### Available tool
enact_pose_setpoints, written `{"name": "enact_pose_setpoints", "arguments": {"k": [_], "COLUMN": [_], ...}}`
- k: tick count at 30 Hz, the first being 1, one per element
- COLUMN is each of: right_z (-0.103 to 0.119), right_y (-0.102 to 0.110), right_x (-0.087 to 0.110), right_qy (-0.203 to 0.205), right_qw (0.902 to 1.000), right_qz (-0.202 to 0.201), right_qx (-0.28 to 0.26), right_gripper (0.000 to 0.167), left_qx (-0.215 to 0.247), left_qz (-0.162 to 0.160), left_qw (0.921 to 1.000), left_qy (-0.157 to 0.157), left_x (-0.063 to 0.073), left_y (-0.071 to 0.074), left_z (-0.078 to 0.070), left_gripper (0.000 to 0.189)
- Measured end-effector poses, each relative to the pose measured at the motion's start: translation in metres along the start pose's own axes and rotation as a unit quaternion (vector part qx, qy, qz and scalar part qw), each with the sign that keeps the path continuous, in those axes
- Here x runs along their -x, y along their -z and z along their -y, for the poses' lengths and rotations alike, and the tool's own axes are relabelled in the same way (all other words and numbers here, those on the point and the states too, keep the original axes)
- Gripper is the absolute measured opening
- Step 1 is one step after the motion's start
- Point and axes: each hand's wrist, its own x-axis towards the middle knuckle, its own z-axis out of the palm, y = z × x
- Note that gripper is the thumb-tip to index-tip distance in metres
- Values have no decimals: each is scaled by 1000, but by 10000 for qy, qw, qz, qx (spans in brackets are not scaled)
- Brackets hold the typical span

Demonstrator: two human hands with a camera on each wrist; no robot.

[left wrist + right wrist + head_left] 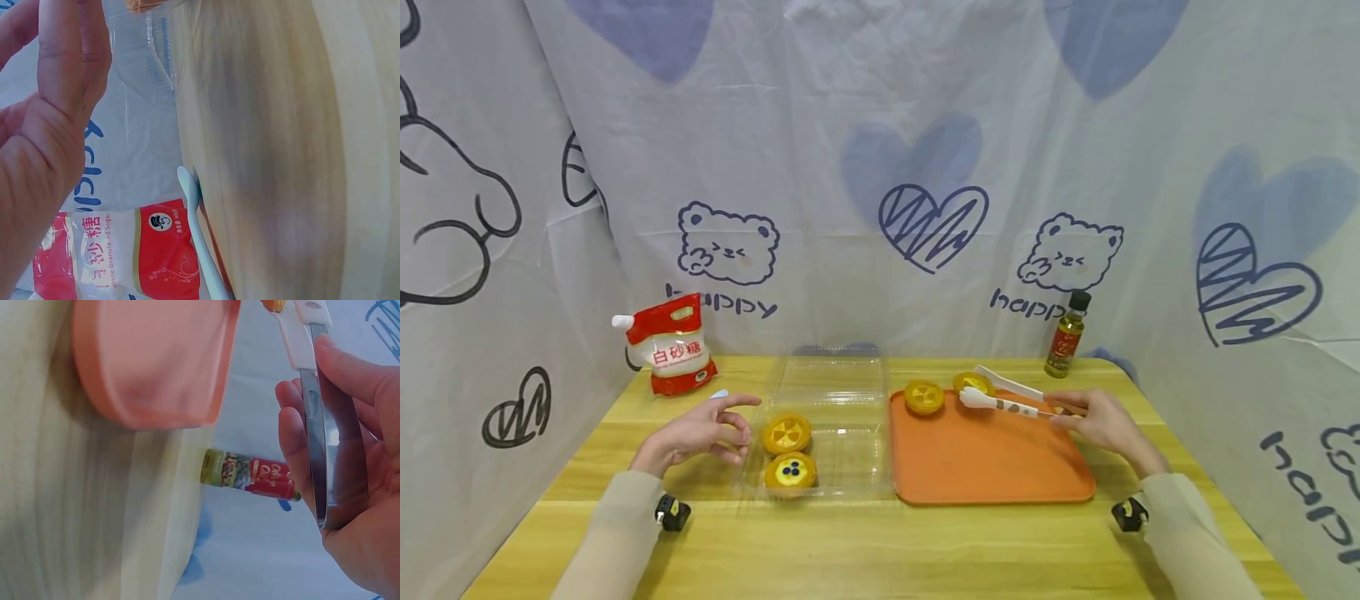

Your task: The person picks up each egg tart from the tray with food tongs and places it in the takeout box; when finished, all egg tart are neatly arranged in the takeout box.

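My right hand (pixel 1101 421) holds a pair of tongs (pixel 1015 408) by their metal handle, thumb on one side and fingers on the other. The tongs' white tips lie on either side of an egg tart (pixel 972 382) at the back of the orange tray (pixel 992 471). A second tart (pixel 924 398) sits to its left on the tray. My left hand (pixel 707 429) hovers with loosely bent fingers and nothing in them, beside a clear plastic box (pixel 853 467) with its lid raised. Inside the box's left side are a tart (pixel 787 432) and a blueberry-topped tart (pixel 791 469).
A red and white bag of sugar (pixel 673 350) stands at the back left, with a pale blue spoon-like utensil (pixel 197 228) beside it. An olive oil bottle (pixel 1066 340) stands at the back right. Printed cloth (pixel 827 250) hangs behind the wooden table (pixel 850 550).
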Motion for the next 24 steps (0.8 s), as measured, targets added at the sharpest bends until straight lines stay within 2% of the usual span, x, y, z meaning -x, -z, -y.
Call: {"name": "enact_pose_setpoints", "arguments": {"k": [8, 17, 24], "right_z": [8, 23, 38], "right_y": [-2, -7, -12], "right_x": [-1, 2, 1], "right_qy": [186, 310, 623], "right_qw": [9997, 9993, 9972], "right_qz": [-93, -112, -40], "right_qx": [85, -179, -409], "right_gripper": [41, 39, 41], "left_qx": [17, 25, 15], "left_qz": [-8, 23, 2], "left_qw": [10000, 10000, 10000], "left_qy": [0, 11, 13], "left_x": [0, -2, -2], "left_y": [0, 1, 1], "left_z": [0, 1, 2], "left_gripper": [75, 75, 75]}}
